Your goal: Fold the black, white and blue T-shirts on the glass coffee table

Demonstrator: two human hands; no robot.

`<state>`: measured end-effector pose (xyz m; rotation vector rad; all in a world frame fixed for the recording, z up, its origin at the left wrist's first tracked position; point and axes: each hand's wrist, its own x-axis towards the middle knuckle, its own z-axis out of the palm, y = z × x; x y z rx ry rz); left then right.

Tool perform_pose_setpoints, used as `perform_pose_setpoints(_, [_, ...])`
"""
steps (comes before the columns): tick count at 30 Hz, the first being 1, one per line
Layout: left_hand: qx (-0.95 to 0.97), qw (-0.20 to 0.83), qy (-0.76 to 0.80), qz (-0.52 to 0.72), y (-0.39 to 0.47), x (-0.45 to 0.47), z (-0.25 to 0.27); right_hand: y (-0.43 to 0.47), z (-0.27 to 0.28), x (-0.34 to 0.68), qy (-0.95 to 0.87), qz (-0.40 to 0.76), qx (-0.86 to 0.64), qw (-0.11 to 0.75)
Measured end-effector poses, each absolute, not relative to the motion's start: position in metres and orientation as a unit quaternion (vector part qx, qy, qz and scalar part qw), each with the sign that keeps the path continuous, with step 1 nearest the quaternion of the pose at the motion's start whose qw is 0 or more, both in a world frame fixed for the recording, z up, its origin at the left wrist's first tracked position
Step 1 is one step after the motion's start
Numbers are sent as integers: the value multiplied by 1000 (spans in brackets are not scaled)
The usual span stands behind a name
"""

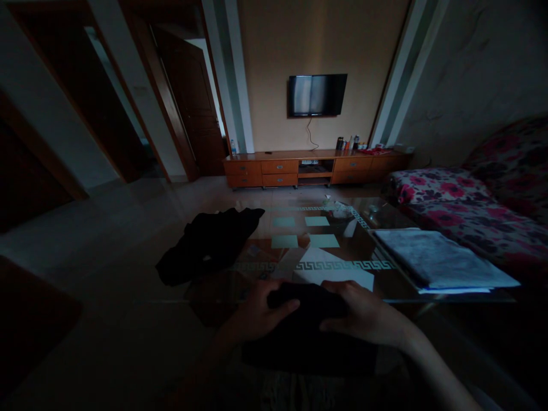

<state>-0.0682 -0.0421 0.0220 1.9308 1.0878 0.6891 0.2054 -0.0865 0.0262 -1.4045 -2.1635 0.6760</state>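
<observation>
Holding a bunched black cloth (306,357) with the left hand (257,311) on one side and the right hand (366,314) on the other. Squeezing it tight with both, a little apart from each other, with dark cloth filling the gap between. Pressing both thumbs (287,309) on the near side and curling the other fingers (338,287) over the top. Holding it low, by the near edge of a glass table (394,286); not being able to tell, in the dark, about anything touching underneath. Seeing a black heap of cloth (214,240) lying on the table, ahead of the left hand and out to its left. Seeing white paper (357,279) just past the hands, close to a Greek key border (334,265). Seeing a flat bluish pile (445,260) lying to the right of the right hand, and a flowery sofa (454,194) farther out that way. Looking far past both hands, seeing a long wooden TV cabinet (278,170), with a TV (317,94) hanging above.
</observation>
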Motion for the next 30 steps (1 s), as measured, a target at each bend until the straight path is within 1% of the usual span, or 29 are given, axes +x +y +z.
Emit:
perform_pose_setpoints(3, [753,385,444,296,-37,-73,23,-87,23,228,-781,226,-533,235])
perform_pose_setpoints(7, [751,383,428,325,-31,-79,30,-87,32,243,-770,222,-524,288])
perform_pose_setpoints(11, [746,356,445,345,-27,-85,32,-85,49,241,-764,251,-505,313])
perform_pose_setpoints(16, [727,354,449,381,-26,-84,39,-77,55,235,-707,281,-509,403])
perform_pose_setpoints(17, [726,359,443,384,-25,-85,41,-76,55,235,-701,284,-509,410])
perform_pose_setpoints(19, [735,383,423,367,-24,-90,44,-77,55,235,-706,303,-503,397])
perform_pose_setpoints(21, [753,407,415,308,-22,-101,44,-80,55,235,-715,341,-494,359])
perform_pose_setpoints(23, [763,405,442,241,-19,-114,43,-83,53,234,-717,372,-492,324])
perform_pose_setpoints(25, [766,392,471,194,-15,-123,44,-78,50,232,-723,375,-494,304])
perform_pose_setpoints(27, [772,401,462,172,-6,-123,51,-64,49,231,-736,352,-489,308])
perform_pose_setpoints(29, [788,405,430,174,7,-114,66,-41,53,231,-746,318,-481,334])
perform_pose_setpoints(30, [800,382,421,192,15,-108,76,-29,58,232,-747,297,-479,353])
